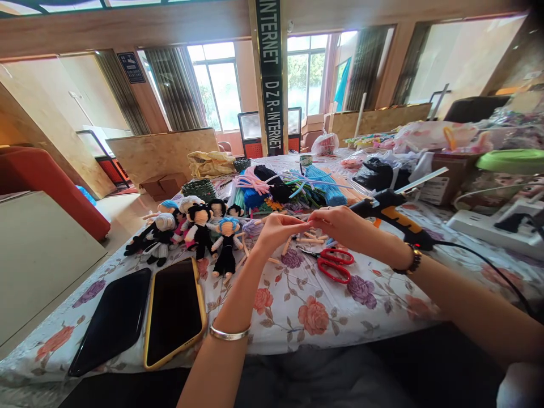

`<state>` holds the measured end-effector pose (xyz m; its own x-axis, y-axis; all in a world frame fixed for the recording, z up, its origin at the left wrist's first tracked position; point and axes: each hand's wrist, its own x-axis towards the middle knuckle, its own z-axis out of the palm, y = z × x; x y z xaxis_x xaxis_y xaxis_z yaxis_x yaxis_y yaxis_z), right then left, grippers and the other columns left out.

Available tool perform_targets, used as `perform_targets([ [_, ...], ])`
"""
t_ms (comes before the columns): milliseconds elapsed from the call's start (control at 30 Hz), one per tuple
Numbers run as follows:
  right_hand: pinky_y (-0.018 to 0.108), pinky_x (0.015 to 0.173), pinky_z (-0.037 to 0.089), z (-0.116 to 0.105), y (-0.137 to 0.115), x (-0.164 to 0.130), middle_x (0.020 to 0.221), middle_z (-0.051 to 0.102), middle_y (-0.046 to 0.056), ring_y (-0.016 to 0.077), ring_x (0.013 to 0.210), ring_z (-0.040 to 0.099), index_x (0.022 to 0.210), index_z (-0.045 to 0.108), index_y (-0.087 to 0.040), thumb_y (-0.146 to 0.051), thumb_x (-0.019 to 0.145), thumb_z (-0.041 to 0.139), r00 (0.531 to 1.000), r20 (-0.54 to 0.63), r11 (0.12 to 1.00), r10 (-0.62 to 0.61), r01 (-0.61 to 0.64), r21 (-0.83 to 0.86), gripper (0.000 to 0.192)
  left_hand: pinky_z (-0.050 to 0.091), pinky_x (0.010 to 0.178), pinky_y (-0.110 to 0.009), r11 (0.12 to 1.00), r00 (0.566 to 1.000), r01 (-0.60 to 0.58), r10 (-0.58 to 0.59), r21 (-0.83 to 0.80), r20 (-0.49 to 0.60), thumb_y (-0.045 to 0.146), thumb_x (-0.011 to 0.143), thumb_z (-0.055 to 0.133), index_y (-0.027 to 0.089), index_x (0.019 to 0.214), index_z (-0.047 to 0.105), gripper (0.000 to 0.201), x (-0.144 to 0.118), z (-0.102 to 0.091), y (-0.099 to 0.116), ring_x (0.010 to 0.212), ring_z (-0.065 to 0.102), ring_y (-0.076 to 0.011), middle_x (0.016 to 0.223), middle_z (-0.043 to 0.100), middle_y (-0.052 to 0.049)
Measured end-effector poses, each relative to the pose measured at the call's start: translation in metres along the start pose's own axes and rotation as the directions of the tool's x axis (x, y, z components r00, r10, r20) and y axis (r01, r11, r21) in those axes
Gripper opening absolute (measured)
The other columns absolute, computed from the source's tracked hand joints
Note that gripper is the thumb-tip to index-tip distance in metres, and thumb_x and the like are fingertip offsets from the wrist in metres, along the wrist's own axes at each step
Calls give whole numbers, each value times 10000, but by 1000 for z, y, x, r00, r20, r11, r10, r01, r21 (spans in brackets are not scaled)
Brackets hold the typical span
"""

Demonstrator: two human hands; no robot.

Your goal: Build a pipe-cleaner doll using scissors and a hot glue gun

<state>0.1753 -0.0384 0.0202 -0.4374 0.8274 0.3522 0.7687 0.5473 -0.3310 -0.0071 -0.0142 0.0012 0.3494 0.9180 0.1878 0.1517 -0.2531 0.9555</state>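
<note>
My left hand [278, 231] and my right hand [335, 225] meet fingertip to fingertip above the flowered tablecloth [280, 323]. The fingers of both are pinched together; whatever lies between them is too small or hidden to make out. Several short peach-coloured stick-like pieces [313, 238] lie behind and below the hands. Red-handled scissors [324, 262] rest flat just under my right hand. Beyond the right wrist is a black and orange glue gun [393, 216] with a lit red light and a cable. Several small fuzzy dolls [227, 249] are grouped left of my left hand.
Two phones lie at front left, one black [113, 320] and one with a yellow edge [175, 311]. Bundles of coloured pipe cleaners [325, 187] are piled behind the hands. Black bags [374, 174], a cardboard box [446, 181] and a white device [488, 226] stand to the right.
</note>
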Motion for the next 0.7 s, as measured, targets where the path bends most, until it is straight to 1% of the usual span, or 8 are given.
perform_targets([
  [100, 262, 611, 363, 0, 0, 0, 754, 649, 68, 147, 654, 549, 799, 632, -169, -251, 902, 386, 999, 48, 1000, 7, -7, -3, 280, 355, 591, -245, 1000, 999, 19, -20, 20, 34, 429, 590, 754, 161, 739, 768, 307, 0, 0, 0, 583, 509, -106, 621, 665, -22],
  [167, 253, 592, 346, -1, 0, 0, 710, 634, 45, 131, 619, 519, 769, 630, -173, -246, 881, 407, 999, 44, 1000, 24, -24, 12, 260, 369, 598, -242, 1000, 999, 21, -21, 7, 49, 431, 586, 756, 165, 751, 767, 313, 0, -1, -1, 600, 523, -111, 641, 673, -25],
  [233, 247, 570, 332, -3, 1, 0, 660, 617, 29, 117, 578, 490, 747, 634, -174, -261, 863, 433, 999, 23, 999, 40, -41, 30, 248, 377, 590, -232, 1000, 999, 14, -13, -13, 42, 453, 593, 749, 168, 759, 764, 330, 1, -2, -1, 596, 519, -105, 635, 664, -19],
  [333, 246, 547, 330, -6, 5, 0, 600, 599, 14, 110, 536, 474, 731, 642, -177, -307, 846, 468, 996, -49, 995, 68, -64, 77, 246, 410, 601, -225, 998, 1000, 16, -16, -65, 8, 490, 612, 730, 164, 733, 757, 349, 2, -2, -2, 610, 542, -109, 648, 664, -24],
  [400, 248, 539, 340, -8, 9, 2, 574, 597, 7, 113, 525, 484, 733, 645, -182, -332, 833, 488, 991, -93, 988, 101, -89, 127, 239, 440, 635, -228, 994, 1000, 23, -23, -109, 3, 494, 619, 725, 162, 703, 750, 343, 3, -2, -2, 641, 572, -120, 689, 685, -41],
  [500, 256, 524, 350, -10, 14, 4, 560, 603, 4, 118, 505, 497, 734, 653, -185, -369, 809, 527, 982, -120, 968, 143, -114, 223, 235, 464, 680, -232, 985, 999, 28, -25, -172, 19, 490, 628, 722, 159, 687, 738, 337, 3, -1, -2, 664, 593, -120, 740, 700, -57],
  [700, 247, 466, 349, -8, 20, 8, 544, 597, -4, 101, 457, 480, 723, 677, -187, -444, 740, 611, 979, -105, 903, 174, -117, 413, 265, 472, 701, -240, 967, 1000, 16, -19, -253, -11, 476, 641, 722, 145, 712, 709, 339, 3, 0, 0, 685, 607, -116, 785, 692, -63],
])
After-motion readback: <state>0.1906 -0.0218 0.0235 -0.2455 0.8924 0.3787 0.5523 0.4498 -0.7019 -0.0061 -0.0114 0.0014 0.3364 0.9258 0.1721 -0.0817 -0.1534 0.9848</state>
